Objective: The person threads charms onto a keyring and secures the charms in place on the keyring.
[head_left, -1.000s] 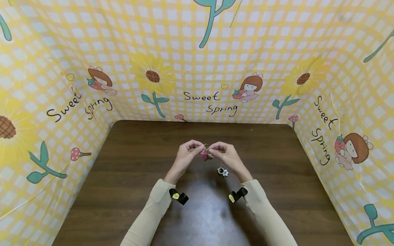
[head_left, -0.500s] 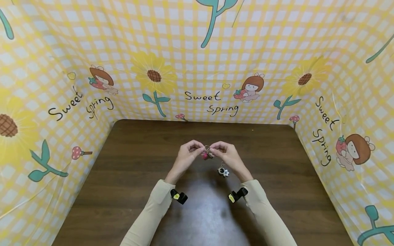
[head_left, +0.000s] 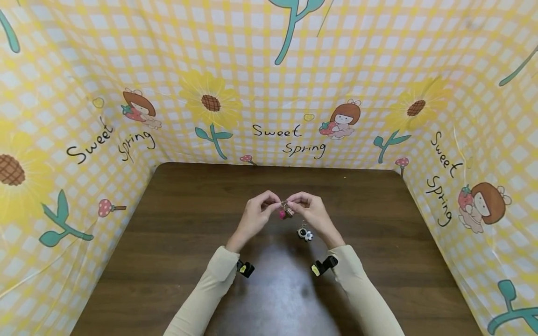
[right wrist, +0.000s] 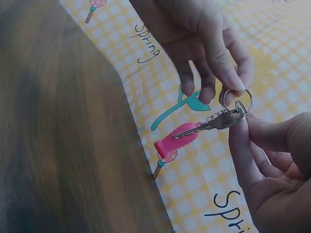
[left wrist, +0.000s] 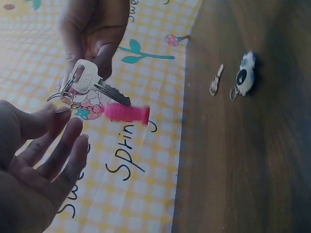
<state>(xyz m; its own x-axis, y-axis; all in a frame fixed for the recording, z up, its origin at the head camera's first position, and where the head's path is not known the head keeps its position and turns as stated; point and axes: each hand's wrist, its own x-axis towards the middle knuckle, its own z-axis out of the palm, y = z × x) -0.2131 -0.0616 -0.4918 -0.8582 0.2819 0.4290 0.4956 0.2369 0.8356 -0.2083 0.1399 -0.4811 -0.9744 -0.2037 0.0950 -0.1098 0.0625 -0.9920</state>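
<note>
My left hand pinches a thin metal key ring between thumb and forefinger. Facing it, my right hand pinches a silver key by its head, where the key meets the ring. A pink charm dangles on a short chain beside the key blade. Fingertips partly hide where key and ring join, so whether the key is fully on the ring cannot be told. Below the right hand, a white and black astronaut-like charm with a small ring lies on the table; another key is beside it.
The dark wooden table is enclosed at the back and sides by a yellow checked cloth printed with flowers. Black wrist cameras sit at both cuffs, the left one and the right one.
The left hand has shifted slightly right, and the ring with its pink charm has moved a little right with it. The right hand stays nearly still. The astronaut charm stays on the table.
</note>
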